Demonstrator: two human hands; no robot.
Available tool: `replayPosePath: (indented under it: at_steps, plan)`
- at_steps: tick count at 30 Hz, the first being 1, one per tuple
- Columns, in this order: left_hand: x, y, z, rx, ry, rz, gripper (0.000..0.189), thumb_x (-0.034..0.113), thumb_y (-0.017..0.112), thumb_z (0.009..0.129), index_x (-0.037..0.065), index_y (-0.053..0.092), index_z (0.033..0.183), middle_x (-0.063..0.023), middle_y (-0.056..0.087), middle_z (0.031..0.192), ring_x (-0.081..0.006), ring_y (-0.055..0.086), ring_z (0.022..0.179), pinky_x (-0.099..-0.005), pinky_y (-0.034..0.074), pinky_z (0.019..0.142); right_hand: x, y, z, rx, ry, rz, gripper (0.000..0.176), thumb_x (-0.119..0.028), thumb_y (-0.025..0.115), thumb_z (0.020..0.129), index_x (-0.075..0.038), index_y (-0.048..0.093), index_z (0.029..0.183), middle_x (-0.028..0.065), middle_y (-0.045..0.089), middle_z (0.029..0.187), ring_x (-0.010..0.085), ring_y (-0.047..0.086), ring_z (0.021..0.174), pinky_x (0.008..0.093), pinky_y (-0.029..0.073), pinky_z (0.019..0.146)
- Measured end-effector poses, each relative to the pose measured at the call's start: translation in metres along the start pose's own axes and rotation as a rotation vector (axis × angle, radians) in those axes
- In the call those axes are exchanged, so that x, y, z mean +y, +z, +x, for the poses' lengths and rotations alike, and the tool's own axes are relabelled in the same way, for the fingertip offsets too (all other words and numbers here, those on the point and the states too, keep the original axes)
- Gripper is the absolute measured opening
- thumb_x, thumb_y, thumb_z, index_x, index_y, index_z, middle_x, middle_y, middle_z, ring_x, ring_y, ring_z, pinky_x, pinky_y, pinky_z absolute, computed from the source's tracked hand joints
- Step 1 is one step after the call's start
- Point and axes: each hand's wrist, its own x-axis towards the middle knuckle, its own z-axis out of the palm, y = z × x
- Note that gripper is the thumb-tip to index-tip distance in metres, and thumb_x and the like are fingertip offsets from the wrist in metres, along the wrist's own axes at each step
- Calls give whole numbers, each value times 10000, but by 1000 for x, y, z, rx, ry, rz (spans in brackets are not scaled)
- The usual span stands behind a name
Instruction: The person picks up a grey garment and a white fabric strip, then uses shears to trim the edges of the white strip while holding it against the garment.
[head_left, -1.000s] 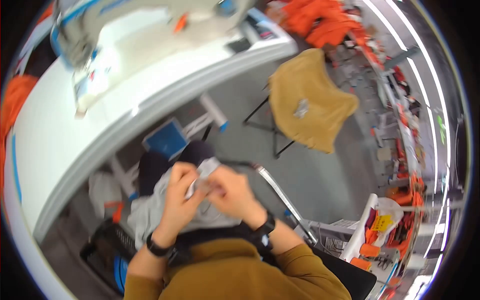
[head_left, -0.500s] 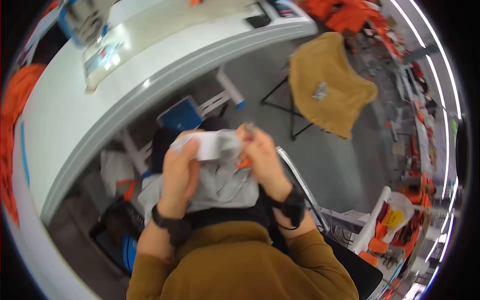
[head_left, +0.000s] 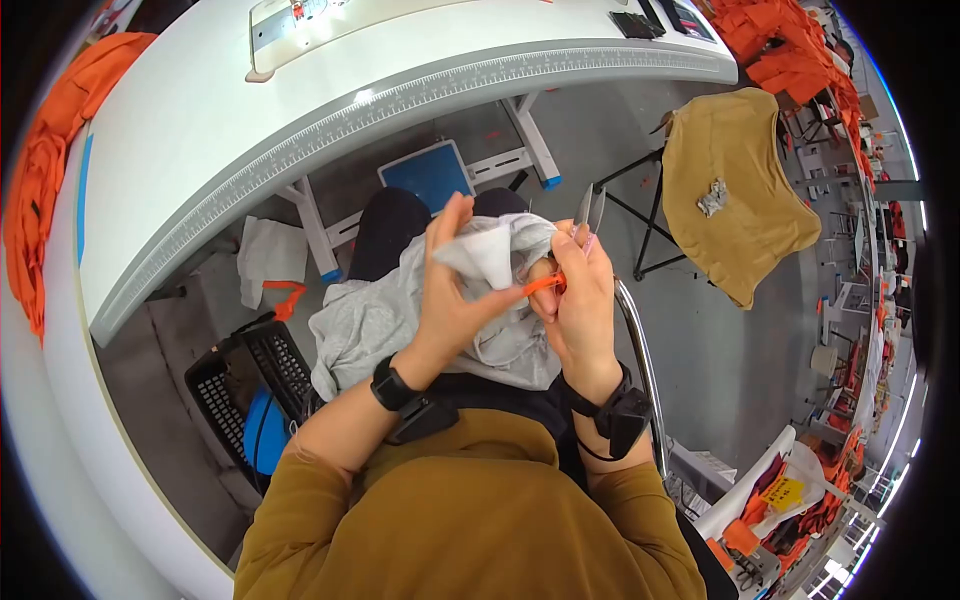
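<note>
The grey cloth [head_left: 375, 318] lay bunched over the person's lap, its longer spread running aslant from near left to far right, though its folds showed no clear front. The snips [head_left: 589, 212] stood out of the right hand [head_left: 584, 305] with their long axis nearly straight away from the body, tips toward the desk [head_left: 190, 165] and slightly parted. The right fingers were curled and pressed together around the snips' lower part, with the orange strip [head_left: 541, 287] held at them. The left hand [head_left: 452, 295] was open, fingers raised and well spread from the thumb, whose tip touched the strip's other end; the white patch [head_left: 485, 255] was in that gap, blurred, and whether the fingers gripped it could not be told. Both hands hid the cloth's far right part. Beyond the knees was a blue panel [head_left: 428, 177]; left of the lap, a black basket [head_left: 215, 395] and a white bag [head_left: 270, 255]; to the right, a tan stool [head_left: 715, 170] with a crumpled silvery piece [head_left: 712, 198] on its seat.
</note>
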Motion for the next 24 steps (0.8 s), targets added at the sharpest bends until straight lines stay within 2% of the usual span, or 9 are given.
replayPosePath:
  at_steps: [6, 8, 9, 12, 13, 17, 20, 21, 24]
  plan:
    - [-1, 19, 5, 173, -136, -302, 797, 239, 714, 731, -38, 314, 1362, -176, 336, 1360, -289, 338, 1269, -373, 286, 1043, 10, 8, 2, 32, -99, 58, 135, -155, 382, 963, -52, 424, 887, 15, 403, 502, 73, 314, 377, 222, 236, 373]
    - [9, 15, 14, 131, 79, 88, 593, 198, 636, 807, -44, 419, 1304, -159, 356, 1352, -269, 362, 1249, -358, 299, 1026, 14, 11, -2, 55, -88, 4, 139, -161, 377, 969, -55, 422, 891, 15, 432, 538, 73, 329, 392, 221, 248, 382]
    - [18, 18, 18, 189, -27, -130, 381, 183, 563, 880, -41, 537, 1187, -138, 482, 1237, -209, 477, 1123, -316, 378, 934, 20, 5, -1, -41, -150, -23, 127, -155, 377, 969, -58, 419, 900, 10, 443, 581, 68, 330, 402, 213, 257, 386]
    - [33, 5, 30, 142, -94, -276, 277, 185, 509, 927, -42, 605, 1053, -102, 607, 987, -150, 561, 913, -266, 430, 797, 16, 5, 1, 23, -135, -23, 103, -139, 381, 965, -65, 413, 901, 8, 441, 615, 63, 331, 410, 204, 269, 394]
    - [35, 7, 32, 159, -85, -315, 279, 211, 487, 946, -32, 625, 941, -55, 622, 801, -110, 562, 742, -238, 440, 677, 14, 1, 1, -3, -131, -26, 86, -143, 427, 952, -71, 420, 906, -9, 413, 625, 46, 343, 454, 188, 283, 416]
    - [38, -7, 30, 2, -72, -120, 281, 216, 501, 938, -23, 611, 839, -69, 577, 679, -122, 532, 618, -284, 420, 562, 7, -9, 4, -80, -306, -354, 156, -119, 651, 838, -42, 517, 858, -4, 533, 691, 44, 450, 542, 186, 381, 513]
    - [50, -10, 34, 25, 95, 104, 294, 222, 515, 932, -31, 602, 811, -59, 523, 600, -124, 494, 567, -288, 391, 520, -1, -12, -4, -108, -421, -563, 138, -64, 682, 794, -21, 554, 768, 1, 559, 654, 55, 476, 562, 202, 372, 508]
    - [51, -13, 33, 27, 91, 105, 294, 222, 515, 932, -31, 602, 811, -59, 523, 600, -124, 494, 567, -288, 391, 520, 0, -12, -4, -95, -580, -609, 153, -61, 690, 783, -10, 572, 702, 8, 568, 623, 56, 484, 555, 198, 364, 500]
    - [54, -17, 27, 2, -16, 77, 301, 230, 528, 926, -28, 601, 789, -63, 513, 579, -141, 467, 530, -284, 377, 497, -1, -22, -5, -107, -602, -598, 160, -65, 694, 783, -11, 572, 695, 12, 567, 624, 62, 480, 546, 194, 354, 494]
